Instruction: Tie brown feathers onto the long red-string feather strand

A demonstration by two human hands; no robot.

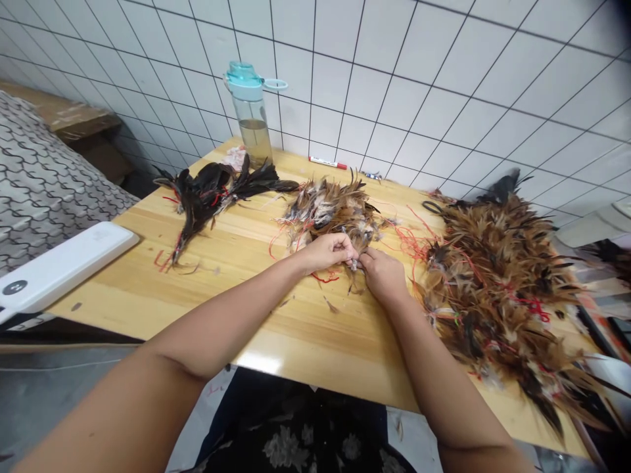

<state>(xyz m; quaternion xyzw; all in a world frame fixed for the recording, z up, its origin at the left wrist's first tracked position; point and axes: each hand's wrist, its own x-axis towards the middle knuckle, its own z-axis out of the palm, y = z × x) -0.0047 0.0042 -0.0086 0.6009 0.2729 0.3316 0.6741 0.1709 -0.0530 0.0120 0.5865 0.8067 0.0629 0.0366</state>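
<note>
My left hand (329,252) is pinched closed at the near edge of a loose pile of brown and grey feathers (330,207). Close beside it, my right hand (385,274) has its fingers curled and closed. A small tuft of feathers (353,264) with pale quill ends sits between the two hands, at the fingertips of the left. What the right fingers grip is hidden. Red string (325,277) lies on the wood just under the left hand. More tangled red string (411,243) runs toward a large heap of brown feathers (497,263) on the right.
Bundles of black feathers (207,190) lie at the left of the wooden table (296,335). Behind them stands a water bottle (251,118) near the tiled wall. A red-capped marker (328,163) lies at the back. A white oblong device (69,266) juts over the left edge.
</note>
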